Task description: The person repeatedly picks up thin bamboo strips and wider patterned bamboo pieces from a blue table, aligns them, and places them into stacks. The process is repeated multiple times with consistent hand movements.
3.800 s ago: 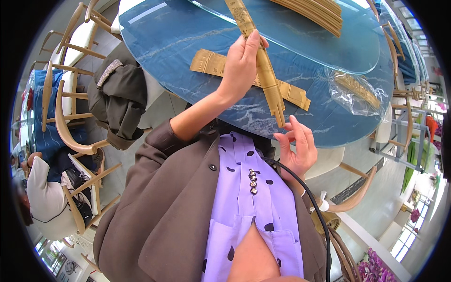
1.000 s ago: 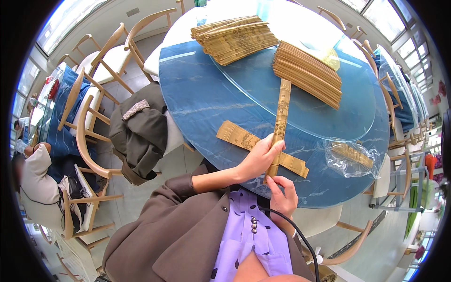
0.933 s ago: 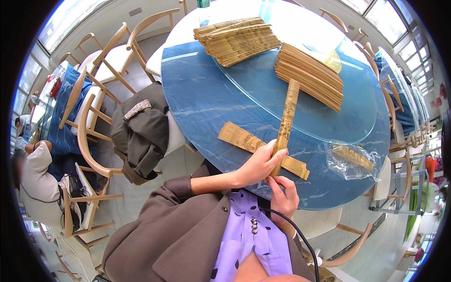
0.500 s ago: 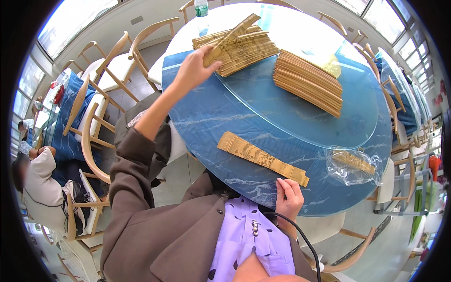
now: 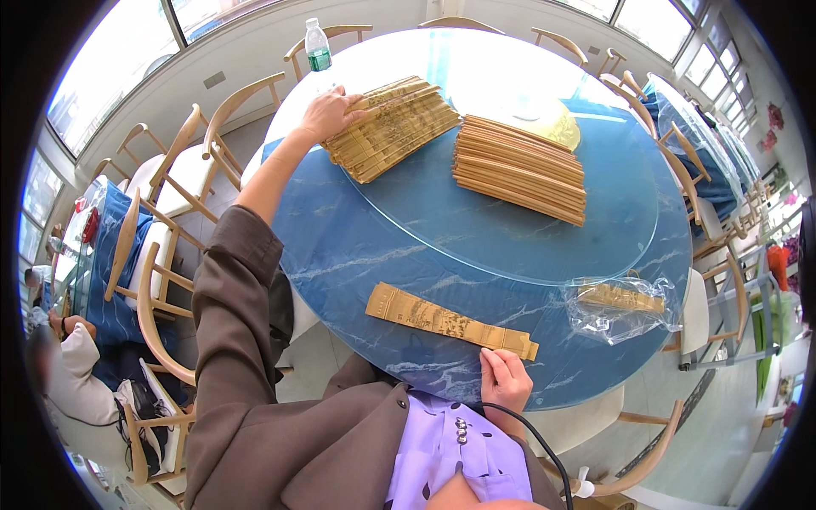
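Observation:
My left hand [image 5: 330, 116] rests on the left end of a pile of gold patterned paper strips [image 5: 395, 123], its fingers stretched over the top ones. Beside that pile lies a stack of long, thin reddish-brown pieces [image 5: 520, 168]. A single gold strip [image 5: 450, 320] with dark print lies flat near the table's front edge. At its right end my right hand [image 5: 505, 379] is closed in a pinch, fingertips by the strip's lower edge. Whatever those fingers hold, if anything, is hidden.
Both stacks lie on a round glass turntable [image 5: 476, 265] over a blue marbled tablecloth [image 5: 331, 246]. A crumpled clear plastic bag [image 5: 625, 325] with a gold strip lies to the right. A bottle [image 5: 317, 47] stands far left. Wooden chairs [image 5: 161, 319] surround the table; a black cable [image 5: 544, 442] runs past my right wrist.
The strip that my left hand held slantwise above the pile now lies down on it. The left hand has flattened at the pile's left end. My right hand keeps its pinch; the view has shifted.

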`<action>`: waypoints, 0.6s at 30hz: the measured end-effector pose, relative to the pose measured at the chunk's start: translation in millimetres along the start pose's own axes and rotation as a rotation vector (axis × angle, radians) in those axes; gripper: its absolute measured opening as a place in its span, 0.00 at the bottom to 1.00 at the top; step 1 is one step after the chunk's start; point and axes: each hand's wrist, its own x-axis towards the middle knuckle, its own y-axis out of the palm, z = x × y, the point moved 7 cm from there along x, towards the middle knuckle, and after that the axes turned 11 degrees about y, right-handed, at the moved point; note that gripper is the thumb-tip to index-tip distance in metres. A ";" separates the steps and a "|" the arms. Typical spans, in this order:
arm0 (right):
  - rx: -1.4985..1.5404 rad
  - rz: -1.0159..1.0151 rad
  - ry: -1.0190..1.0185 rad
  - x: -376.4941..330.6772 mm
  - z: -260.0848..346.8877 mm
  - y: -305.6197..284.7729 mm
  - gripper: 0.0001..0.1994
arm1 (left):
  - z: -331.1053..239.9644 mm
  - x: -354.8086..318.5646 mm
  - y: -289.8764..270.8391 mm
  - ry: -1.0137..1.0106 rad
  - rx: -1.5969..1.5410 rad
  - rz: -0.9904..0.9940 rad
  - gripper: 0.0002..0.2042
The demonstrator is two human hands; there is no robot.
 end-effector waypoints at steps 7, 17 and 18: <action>0.019 0.038 0.011 1.8 0.2 1.8 0.07 | 6.3 -10.5 22.3 -0.143 0.034 0.010 0.35; 0.027 0.044 0.011 1.7 0.8 3.0 0.08 | -14.9 -89.0 -8.7 -0.198 -0.016 -0.699 0.35; 0.039 0.048 0.019 1.8 0.5 3.5 0.08 | -26.3 -97.3 -16.2 -0.184 -0.027 -0.750 0.30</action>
